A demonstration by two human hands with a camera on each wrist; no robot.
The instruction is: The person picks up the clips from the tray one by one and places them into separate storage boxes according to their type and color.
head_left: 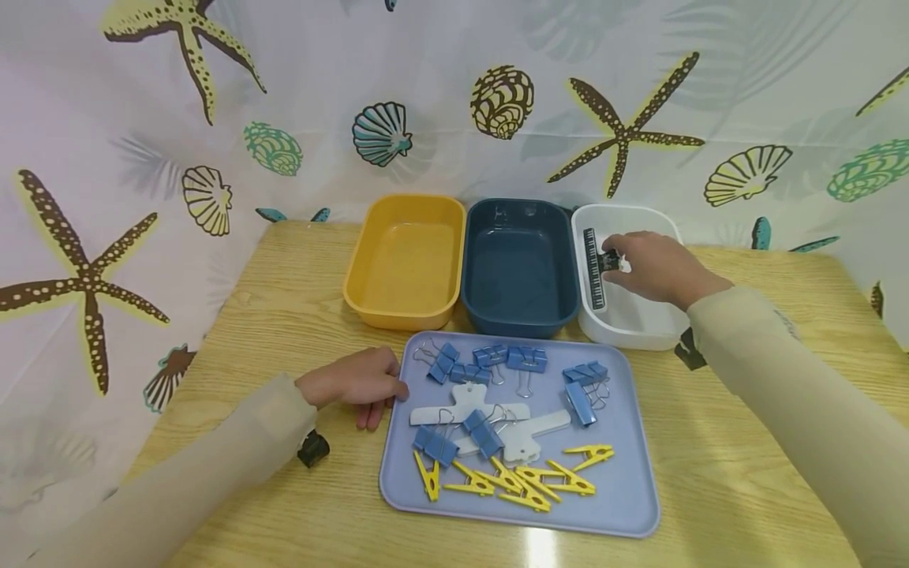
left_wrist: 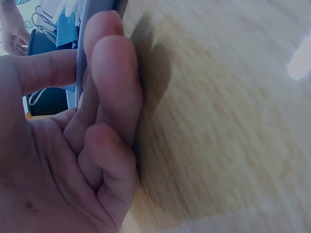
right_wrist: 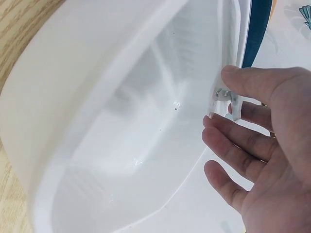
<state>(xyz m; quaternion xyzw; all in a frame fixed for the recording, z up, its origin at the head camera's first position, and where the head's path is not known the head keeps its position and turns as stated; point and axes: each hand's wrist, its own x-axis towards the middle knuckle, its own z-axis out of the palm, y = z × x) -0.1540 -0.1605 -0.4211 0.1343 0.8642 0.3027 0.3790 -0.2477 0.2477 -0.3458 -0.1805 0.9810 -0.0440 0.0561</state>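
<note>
In the head view my right hand [head_left: 656,267] reaches into the white bin [head_left: 642,338]. It pinches a white sealing clip with a long black ridged strip, whose small spring shows by the thumb in the right wrist view; the clip [right_wrist: 225,92] stands close to the bin wall. My left hand [head_left: 358,380] is at the left rim of the lavender tray [head_left: 618,505], thumb and fingers at its edge. On that tray lie two pale T-shaped clips [head_left: 469,402], several blue binder clips [head_left: 527,359] and several yellow clothespins [head_left: 525,498].
Left of the white bin stand a dark blue bin [head_left: 521,325] and a yellow bin [head_left: 405,319], side by side behind the tray. The wood-grain table [head_left: 284,300] lies beneath everything. A shell-patterned cloth [head_left: 440,71] hangs along the back and left.
</note>
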